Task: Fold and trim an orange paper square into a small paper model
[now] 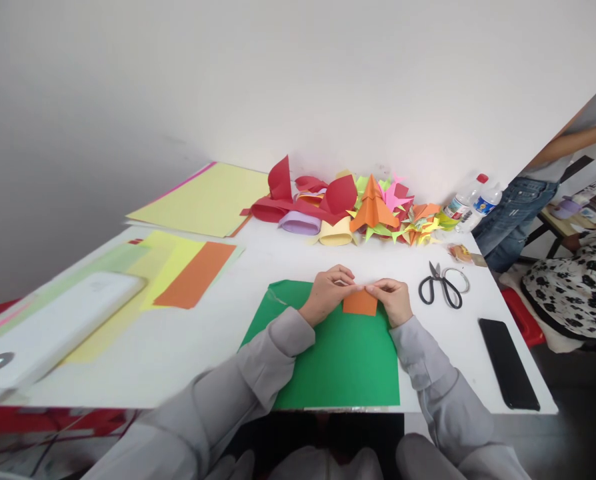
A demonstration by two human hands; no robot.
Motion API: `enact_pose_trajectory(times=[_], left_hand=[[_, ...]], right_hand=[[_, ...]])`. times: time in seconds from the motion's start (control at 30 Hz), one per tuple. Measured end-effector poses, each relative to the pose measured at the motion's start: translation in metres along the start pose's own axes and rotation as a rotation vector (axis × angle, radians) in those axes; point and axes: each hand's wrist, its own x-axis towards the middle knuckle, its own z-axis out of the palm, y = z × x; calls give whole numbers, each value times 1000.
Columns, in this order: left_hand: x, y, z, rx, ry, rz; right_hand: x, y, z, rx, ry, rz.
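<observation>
A small piece of orange paper (360, 304) lies over the large green sheet (343, 363) in front of me. My left hand (331, 292) pinches its upper left part between thumb and fingers. At the upper right corner my right hand (392, 299) pinches the same paper. The top edge is partly hidden by my fingertips. To the right of my right hand lie black-handled scissors (441, 291), with their blades pointing away from me.
Folded paper shapes, including an orange one (373, 208), stand along the wall. Yellow sheets (203, 200), orange paper (197, 275) and a long white device (63, 327) lie left. A black phone (509, 363) and plastic bottles (471, 203) are right. Other people sit and stand beyond.
</observation>
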Motion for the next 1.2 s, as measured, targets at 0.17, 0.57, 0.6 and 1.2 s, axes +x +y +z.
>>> enact_pose_trajectory(times=[0.17, 0.57, 0.6, 1.2], left_hand=[[1, 1, 1, -56, 63, -57], [2, 4, 1, -210, 7, -145], [2, 4, 1, -225, 0, -150], [-3, 7, 4, -116, -41, -132]], right_hand=[[2, 3, 0, 122, 44, 38], [2, -4, 0, 228, 26, 76], [2, -4, 0, 225, 23, 70], [0, 0, 1, -41, -114, -53]])
